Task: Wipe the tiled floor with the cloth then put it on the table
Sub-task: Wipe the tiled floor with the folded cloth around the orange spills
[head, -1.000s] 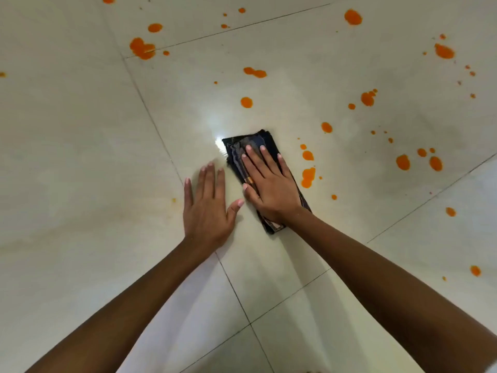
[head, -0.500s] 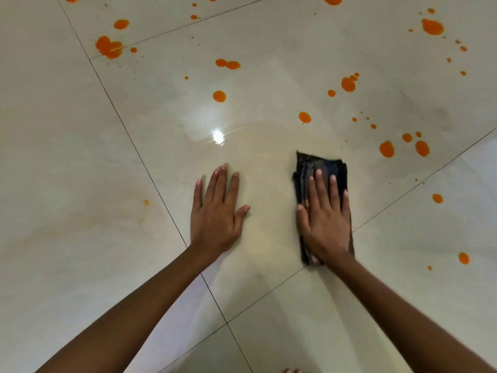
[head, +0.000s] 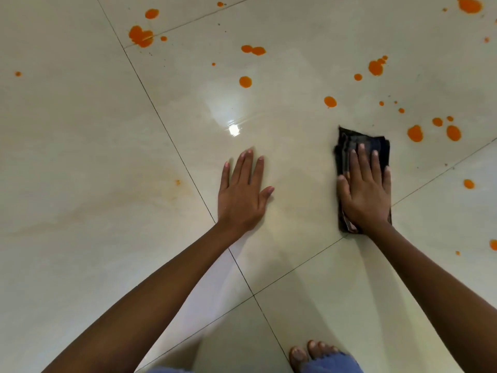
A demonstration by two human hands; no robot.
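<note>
Nearest you, bottom edge: your bare foot (head: 309, 352) w/ a blue jeans hem (head: 332, 363) over it, toes pointing up-frame on the floor (head: 80, 265). Just ahead of the toes two grout lines cross (head: 253, 295); one runs up-left under your left wrist, the other up-right past the near end of the cloth (head: 376, 145). Both arms reach fwd, hands well apart, w/ a bare glossy strip of tile between them. Left hand (head: 242, 195): flat on the tile, palm down, fingers straight & slightly spread, holding nothing. Right hand (head: 364, 196): flat on top of the dark folded cloth, fingers straight, pressing it to the floor, not curled round it. The cloth's far end sticks out past your fingertips. Left of the left hand: wide tile w/ a faint orange smear (head: 177, 182). Beyond the left hand, a bright glare spot (head: 233, 129). Orange drops (head: 415, 133) lie just right of the cloth's far end; more are scattered across the far tiles, top & right.
</note>
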